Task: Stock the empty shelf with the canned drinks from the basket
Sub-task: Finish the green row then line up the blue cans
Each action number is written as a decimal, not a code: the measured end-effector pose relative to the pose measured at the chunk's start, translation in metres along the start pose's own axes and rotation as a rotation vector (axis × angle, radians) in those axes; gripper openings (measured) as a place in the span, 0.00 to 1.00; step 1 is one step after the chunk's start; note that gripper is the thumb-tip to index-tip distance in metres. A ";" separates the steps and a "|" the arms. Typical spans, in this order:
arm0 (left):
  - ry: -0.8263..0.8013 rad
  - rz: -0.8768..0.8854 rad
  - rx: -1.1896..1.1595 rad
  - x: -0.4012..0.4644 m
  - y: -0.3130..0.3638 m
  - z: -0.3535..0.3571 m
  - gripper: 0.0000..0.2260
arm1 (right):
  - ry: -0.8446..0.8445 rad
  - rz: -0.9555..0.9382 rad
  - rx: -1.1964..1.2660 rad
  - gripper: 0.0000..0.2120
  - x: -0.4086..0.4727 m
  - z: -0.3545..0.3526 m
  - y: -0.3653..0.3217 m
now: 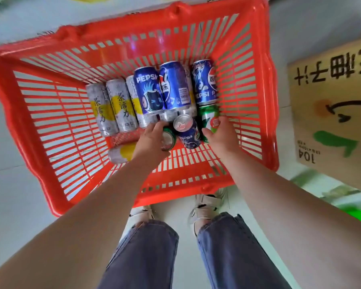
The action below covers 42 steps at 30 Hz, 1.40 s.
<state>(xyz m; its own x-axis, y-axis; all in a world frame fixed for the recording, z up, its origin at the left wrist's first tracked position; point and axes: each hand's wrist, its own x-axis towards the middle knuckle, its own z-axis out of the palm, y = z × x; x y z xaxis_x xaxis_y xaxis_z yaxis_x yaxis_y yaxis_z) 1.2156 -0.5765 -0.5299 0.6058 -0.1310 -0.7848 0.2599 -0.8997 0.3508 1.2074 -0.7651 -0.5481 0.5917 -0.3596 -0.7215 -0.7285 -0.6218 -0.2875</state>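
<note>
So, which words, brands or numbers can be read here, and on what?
"PEPSI": blue can.
"PEPSI", partly hidden: right blue can.
"7": green can in the right hand.
"茶活力": silver-yellow cans.
"104": cardboard box, upside down.
The box's large characters and fine print: unreadable.

The person's arms (pixel 96 197) were bare, no sleeves showing. They wore faded blue-grey jeans (pixel 227 251), the left knee (pixel 141 224) frayed, and pale strapped shoes (pixel 206 205) with dark trim.
</note>
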 end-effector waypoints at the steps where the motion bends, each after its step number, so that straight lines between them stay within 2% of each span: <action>1: 0.012 0.016 0.000 0.002 -0.002 0.001 0.40 | 0.008 0.019 -0.020 0.22 0.003 0.002 -0.003; 4: 0.047 0.051 -0.027 0.003 -0.010 -0.001 0.37 | 0.052 0.069 -0.136 0.24 0.004 0.009 -0.010; 7: 0.083 0.056 -0.071 0.000 -0.019 -0.009 0.35 | 0.082 0.109 -0.130 0.24 0.005 0.020 -0.011; 9: 0.106 0.072 -0.103 -0.003 -0.023 -0.014 0.33 | 0.071 0.161 -0.047 0.28 0.007 0.023 -0.015; 11: 0.111 0.084 -0.122 -0.005 -0.025 -0.017 0.33 | 0.026 0.255 0.141 0.31 0.011 0.022 -0.019; 13: 0.098 0.085 -0.144 -0.006 -0.025 -0.020 0.33 | -0.024 0.300 0.244 0.29 0.014 0.022 -0.021; 19: 0.145 0.038 -0.225 -0.020 -0.022 -0.031 0.33 | -0.042 0.227 0.172 0.17 0.009 0.016 -0.019; 22: 0.159 -0.016 -0.266 -0.043 -0.017 -0.042 0.31 | -0.028 0.202 0.212 0.17 -0.011 0.000 -0.024; 26: 0.142 -0.096 -0.390 -0.090 -0.005 -0.066 0.28 | -0.034 0.159 0.316 0.18 -0.060 -0.036 -0.040; 29: 0.111 -0.131 -0.607 -0.136 0.006 -0.093 0.21 | -0.078 0.149 0.471 0.20 -0.112 -0.073 -0.057; 32: 0.058 -0.181 -0.874 -0.190 0.021 -0.129 0.16 | -0.200 0.150 0.655 0.14 -0.172 -0.114 -0.076; 34: -0.012 -0.196 -1.045 -0.229 0.029 -0.154 0.17 | -0.284 0.146 0.699 0.10 -0.219 -0.143 -0.089; 37: -0.058 -0.162 -1.198 -0.290 0.039 -0.189 0.18 | -0.330 0.183 0.764 0.17 -0.285 -0.178 -0.102; 40: -0.028 -0.152 -1.260 -0.363 0.044 -0.225 0.27 | -0.384 0.174 0.864 0.21 -0.362 -0.209 -0.121; 42: -0.005 -0.130 -1.279 -0.412 0.043 -0.249 0.28 | -0.421 0.166 0.898 0.27 -0.408 -0.225 -0.133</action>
<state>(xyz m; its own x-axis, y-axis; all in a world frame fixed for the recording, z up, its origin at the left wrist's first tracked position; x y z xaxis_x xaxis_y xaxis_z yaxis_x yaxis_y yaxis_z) 1.1639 -0.4580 -0.0640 0.5197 -0.0769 -0.8509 0.8512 0.1312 0.5081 1.1408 -0.6918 -0.0738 0.4148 -0.0106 -0.9098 -0.8843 0.2309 -0.4059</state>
